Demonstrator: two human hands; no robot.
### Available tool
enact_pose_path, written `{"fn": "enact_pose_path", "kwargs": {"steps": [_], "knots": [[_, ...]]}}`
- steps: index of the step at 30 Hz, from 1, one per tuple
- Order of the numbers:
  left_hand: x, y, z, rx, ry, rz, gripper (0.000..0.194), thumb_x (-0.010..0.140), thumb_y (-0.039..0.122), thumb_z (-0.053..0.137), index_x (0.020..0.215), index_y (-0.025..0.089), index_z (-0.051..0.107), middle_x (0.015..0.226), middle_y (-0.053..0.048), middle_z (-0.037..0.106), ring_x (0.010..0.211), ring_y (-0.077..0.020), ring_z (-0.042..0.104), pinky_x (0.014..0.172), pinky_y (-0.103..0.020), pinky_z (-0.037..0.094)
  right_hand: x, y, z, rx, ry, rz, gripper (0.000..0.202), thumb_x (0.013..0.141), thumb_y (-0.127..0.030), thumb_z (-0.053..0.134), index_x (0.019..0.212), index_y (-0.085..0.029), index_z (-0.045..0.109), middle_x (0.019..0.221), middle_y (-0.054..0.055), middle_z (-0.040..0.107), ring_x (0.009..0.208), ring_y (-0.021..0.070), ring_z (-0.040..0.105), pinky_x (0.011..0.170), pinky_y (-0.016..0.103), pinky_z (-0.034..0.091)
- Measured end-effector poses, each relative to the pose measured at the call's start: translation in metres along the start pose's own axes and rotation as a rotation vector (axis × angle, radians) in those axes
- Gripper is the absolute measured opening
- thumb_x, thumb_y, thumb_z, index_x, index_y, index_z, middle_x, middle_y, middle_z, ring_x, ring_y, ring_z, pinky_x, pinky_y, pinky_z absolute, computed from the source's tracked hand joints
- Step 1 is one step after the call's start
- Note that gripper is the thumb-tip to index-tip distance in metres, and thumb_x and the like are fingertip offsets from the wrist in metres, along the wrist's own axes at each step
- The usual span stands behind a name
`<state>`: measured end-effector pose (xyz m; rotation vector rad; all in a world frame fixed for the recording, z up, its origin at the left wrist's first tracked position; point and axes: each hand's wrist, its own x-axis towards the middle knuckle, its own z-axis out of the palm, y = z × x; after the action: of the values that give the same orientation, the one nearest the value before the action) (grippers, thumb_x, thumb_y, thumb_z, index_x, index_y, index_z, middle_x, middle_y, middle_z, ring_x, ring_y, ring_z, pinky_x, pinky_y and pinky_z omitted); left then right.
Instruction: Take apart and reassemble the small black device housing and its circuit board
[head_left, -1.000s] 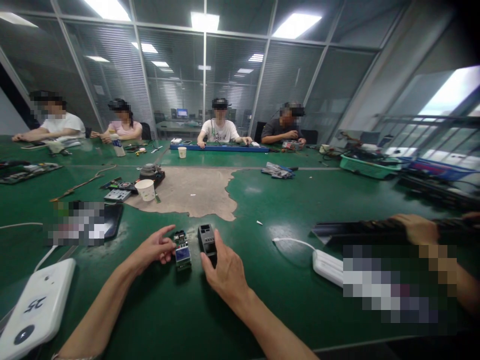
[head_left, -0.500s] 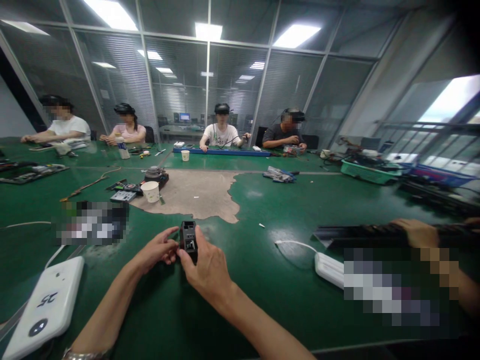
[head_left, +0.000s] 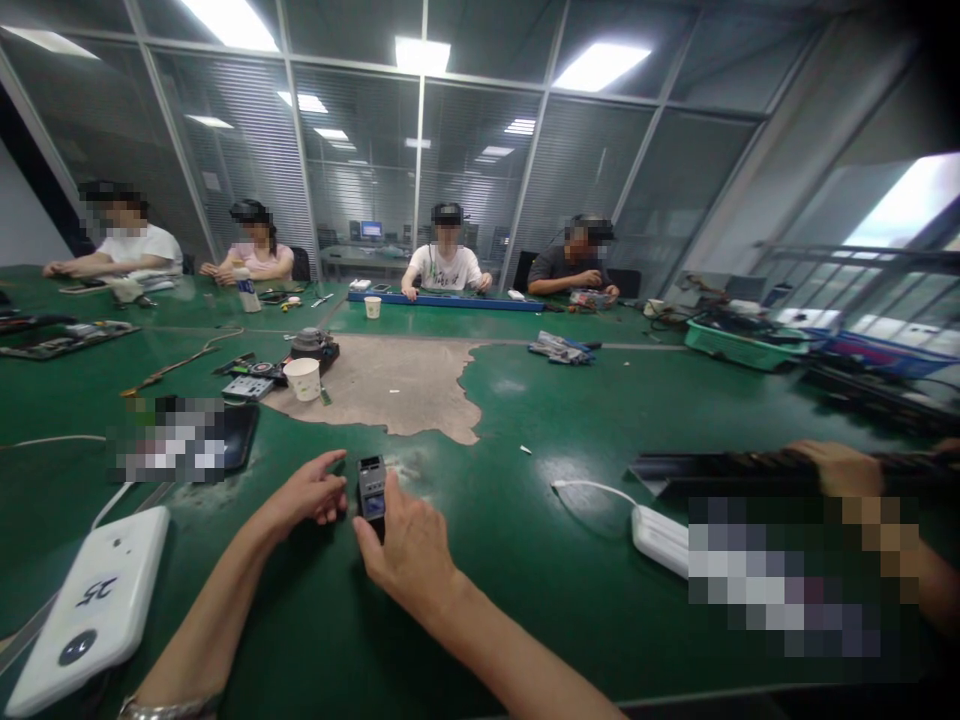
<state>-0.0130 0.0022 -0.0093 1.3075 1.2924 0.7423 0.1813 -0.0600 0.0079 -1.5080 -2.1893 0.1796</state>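
While the left hand (head_left: pixel 306 494), fingers half-curled, holds nothing, the black box (head_left: pixel 368 478) sits between both hands, on or just above the green table (head_left: pixel 585 570); the right hand (head_left: pixel 414 535) closes thumb and fingers on its near end, and this one-sided hold could let it tip. Containers: paper cup (head_left: pixel 303 382), contents not visible; black box, small screen (head_left: pixel 375 506) in its opening; green basket (head_left: pixel 750 348), tangled dark parts (head_left: pixel 752 320).

Black housing (head_left: pixel 370 478) now over screen board (head_left: pixel 374 506); left fingers (head_left: pixel 327 464) moved clear of housing
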Motion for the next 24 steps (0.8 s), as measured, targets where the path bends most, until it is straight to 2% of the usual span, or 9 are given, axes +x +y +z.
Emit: {"fn": "enact_pose_path", "kwargs": {"steps": [6, 16, 20, 24], "knots": [[-0.005, 0.01, 0.009, -0.042, -0.058, 0.004, 0.084, 0.078, 0.039, 0.057, 0.144, 0.011, 0.014, 0.07, -0.004, 0.064, 0.049, -0.0119, 0.056, 0.047, -0.023, 0.043, 0.002, 0.001, 0.0, 0.024, 0.031, -0.012, 0.07, 0.083, -0.052, 0.049, 0.134, -0.006, 0.034, 0.098, 0.017, 0.063, 0.086, 0.0296, 0.062, 0.072, 0.039, 0.049], [-0.001, 0.003, 0.009, -0.058, -0.084, 0.01, 0.083, 0.078, 0.038, 0.06, 0.144, 0.015, 0.015, 0.068, -0.001, 0.062, 0.048, -0.0121, 0.057, 0.047, -0.023, 0.045, 0.004, 0.0, 0.009, 0.035, 0.036, 0.013, 0.062, 0.084, -0.044, 0.048, 0.131, -0.005, 0.038, 0.093, 0.016, 0.064, 0.08, 0.0276, 0.063, 0.068, 0.037, 0.049], [-0.002, 0.006, 0.01, -0.068, -0.062, 0.006, 0.079, 0.078, 0.036, 0.058, 0.143, 0.016, 0.018, 0.065, 0.0, 0.061, 0.049, -0.0126, 0.057, 0.047, -0.023, 0.045, 0.008, -0.002, -0.002, 0.081, 0.079, 0.011, 0.06, 0.084, -0.043, 0.049, 0.131, -0.008, 0.038, 0.096, 0.015, 0.065, 0.081, 0.0258, 0.064, 0.07, 0.034, 0.049], [-0.005, 0.011, 0.011, -0.053, -0.055, -0.003, 0.077, 0.078, 0.036, 0.058, 0.143, 0.016, 0.021, 0.069, -0.002, 0.062, 0.053, -0.0141, 0.059, 0.049, -0.025, 0.046, 0.012, 0.001, -0.024, 0.111, 0.147, -0.004, 0.061, 0.085, -0.044, 0.048, 0.134, -0.009, 0.036, 0.1, 0.013, 0.066, 0.086, 0.0245, 0.064, 0.074, 0.032, 0.048]]}}
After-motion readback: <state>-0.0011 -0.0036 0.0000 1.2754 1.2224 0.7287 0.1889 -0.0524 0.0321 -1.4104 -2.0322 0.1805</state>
